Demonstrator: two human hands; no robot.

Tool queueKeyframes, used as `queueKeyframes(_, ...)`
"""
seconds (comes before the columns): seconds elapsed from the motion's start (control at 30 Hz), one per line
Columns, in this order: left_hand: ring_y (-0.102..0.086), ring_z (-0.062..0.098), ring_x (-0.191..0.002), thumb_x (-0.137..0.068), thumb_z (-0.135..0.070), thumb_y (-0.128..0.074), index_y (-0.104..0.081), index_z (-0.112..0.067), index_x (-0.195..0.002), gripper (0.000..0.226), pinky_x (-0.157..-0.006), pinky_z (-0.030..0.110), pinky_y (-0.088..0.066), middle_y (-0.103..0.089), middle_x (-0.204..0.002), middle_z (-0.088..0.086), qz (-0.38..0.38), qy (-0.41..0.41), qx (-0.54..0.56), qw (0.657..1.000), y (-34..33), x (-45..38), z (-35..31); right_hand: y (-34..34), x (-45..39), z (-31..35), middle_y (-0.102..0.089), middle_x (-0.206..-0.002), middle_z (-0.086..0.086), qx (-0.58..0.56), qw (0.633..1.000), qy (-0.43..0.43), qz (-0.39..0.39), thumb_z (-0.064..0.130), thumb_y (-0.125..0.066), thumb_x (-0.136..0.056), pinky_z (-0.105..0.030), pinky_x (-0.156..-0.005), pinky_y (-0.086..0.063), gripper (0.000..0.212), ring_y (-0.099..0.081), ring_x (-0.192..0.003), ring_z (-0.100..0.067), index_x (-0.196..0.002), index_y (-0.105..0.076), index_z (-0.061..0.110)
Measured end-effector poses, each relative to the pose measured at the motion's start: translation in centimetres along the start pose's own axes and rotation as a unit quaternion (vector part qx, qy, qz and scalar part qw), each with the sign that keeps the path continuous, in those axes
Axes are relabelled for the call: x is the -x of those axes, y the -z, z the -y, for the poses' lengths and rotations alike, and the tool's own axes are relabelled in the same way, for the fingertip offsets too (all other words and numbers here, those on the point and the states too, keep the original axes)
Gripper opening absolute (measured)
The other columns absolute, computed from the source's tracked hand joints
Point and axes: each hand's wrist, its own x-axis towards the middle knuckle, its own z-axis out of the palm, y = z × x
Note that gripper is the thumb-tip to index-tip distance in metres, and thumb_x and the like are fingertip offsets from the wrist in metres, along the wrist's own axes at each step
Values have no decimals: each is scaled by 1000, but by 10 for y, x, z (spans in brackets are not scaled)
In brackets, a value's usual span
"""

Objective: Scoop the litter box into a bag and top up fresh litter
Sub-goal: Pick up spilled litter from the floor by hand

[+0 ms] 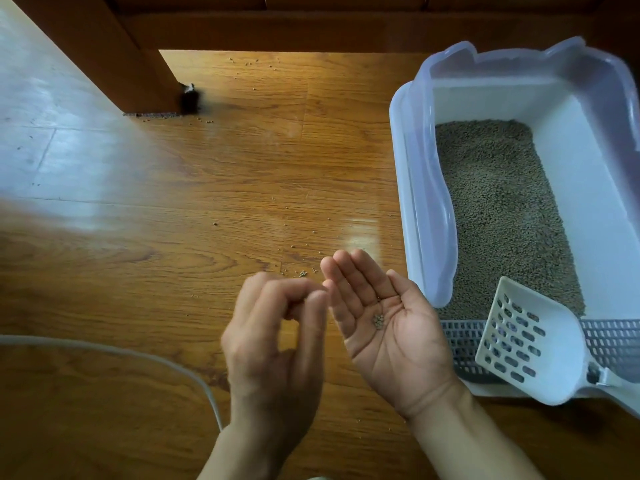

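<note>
A white litter box (585, 140) with a translucent rim stands on the wooden floor at the right, holding grey-brown litter (498, 209). A white slotted scoop (526, 344) lies on the box's front grate (613, 337). My right hand (391, 327) is held palm up beside the box, fingers straight, with a small pile of litter grains (378, 321) in the palm. My left hand (273, 344) hovers just left of it, fingertips curled together in a pinch; whether a grain sits between them is hidden. Several stray grains (303, 273) lie on the floor beyond my fingers.
A wooden furniture leg (114, 57) and panel stand at the back left, with more scattered grains (252, 64) behind. A grey curved edge (166, 362) crosses the floor at the lower left.
</note>
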Motion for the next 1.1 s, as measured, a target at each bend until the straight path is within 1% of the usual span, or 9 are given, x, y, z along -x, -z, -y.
queueKeyframes(0.1,-58,17,-68,-99,-24,-53,-65,-15,-91,17,-56,35,-47,-62,-78,-4,-17,114,-15,993,7,-7,20,7,0,2,-60,-128,-28,19,1000,10,1,27,-32,-102,-47,-109,-43,51,-53,-128,-39,-123,-59,-11)
queueKeyframes(0.17,-60,13,-74,-97,-22,-57,-66,-20,-92,10,-62,37,-52,-64,-81,-8,18,174,-49,983,8,-10,41,12,0,3,-60,-129,-27,18,1000,9,1,26,-31,-103,-46,-108,-44,50,-52,-129,-38,-123,-60,-10)
queueKeyframes(0.3,-58,13,-84,-91,-20,-67,-73,-22,-98,9,-74,41,-57,-63,-91,-8,90,216,-166,958,1,-16,78,18,0,3,-58,-132,-27,32,999,22,-4,25,-31,-105,-46,-110,-42,49,-48,-133,-38,-126,-58,-10)
queueKeyframes(0.4,-55,14,-92,-90,-29,-70,-74,-24,-105,17,-78,35,-53,-62,-96,-8,132,187,-234,945,-14,-20,91,17,0,5,-57,-133,-27,37,999,20,7,25,-29,-105,-45,-111,-40,49,-47,-134,-38,-126,-57,-10)
queueKeyframes(0.53,-51,13,-97,-86,-36,-74,-75,-26,-108,24,-74,25,-39,-61,-96,-8,169,124,-259,943,-31,-22,103,18,1,9,-60,-129,-27,28,999,13,18,25,-29,-105,-45,-109,-43,51,-50,-131,-38,-122,-61,-10)
queueKeyframes(0.63,-50,13,-93,-84,-36,-75,-77,-26,-105,23,-72,27,-44,-61,-93,-8,176,98,-256,946,-38,-23,111,18,2,11,-61,-128,-26,19,1000,15,14,26,-28,-105,-46,-107,-45,51,-51,-130,-38,-121,-62,-10)
queueKeyframes(0.8,-49,15,-85,-87,-31,-72,-74,-23,-87,9,-65,29,-47,-62,-86,-9,162,48,-259,951,-42,-20,120,13,7,10,-69,-115,-25,-10,1000,25,12,26,-34,-101,-45,-91,-57,50,-63,-116,-38,-106,-71,-8)
queueKeyframes(0.97,-50,20,-80,-96,-25,-61,-66,-15,-83,17,-66,32,-47,-60,-84,-2,163,-22,-288,943,-44,-16,128,5,7,7,-70,-111,-25,-15,1000,20,-1,25,-36,-99,-45,-86,-59,49,-66,-111,-38,-100,-72,-8)
queueKeyframes(1.1,-51,23,-79,-101,-28,-38,-59,-12,-89,29,-68,38,-50,-57,-86,4,163,-7,-309,937,-51,-14,130,2,8,7,-70,-110,-25,-21,1000,22,7,25,-35,-99,-45,-87,-58,49,-66,-110,-38,-100,-72,-8)
